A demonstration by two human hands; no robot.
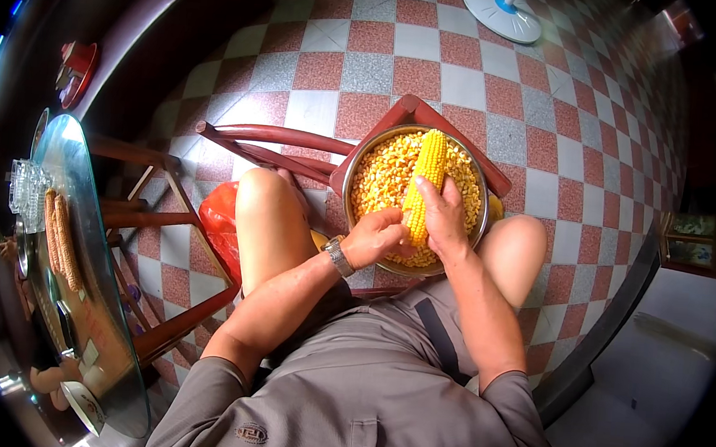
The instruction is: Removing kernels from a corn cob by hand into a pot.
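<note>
An ear of yellow corn (431,157) is held slantwise above a round metal bowl (349,191), its far end near the bowl's back rim. My right hand (446,214) grips the ear from the right, thumb laid along the top. At the ear's lower left side, my left hand (379,234) presses with curled fingers; its fingertips are partly hidden. A small pale gap in the kernel rows shows beside the left fingers. Loose corn kernels (380,178) nearly fill the bowl. A metal-band watch (338,255) is on my left wrist.
The bowl rests on a red wooden chair (408,104) between my knees. On my left, a glass-topped table (114,355) carries bare corn cobs (61,241), a glass ashtray (28,188) and a bowl (84,405). A red plastic bag (219,219) lies by my left leg. A white round stand base (500,14) stands ahead.
</note>
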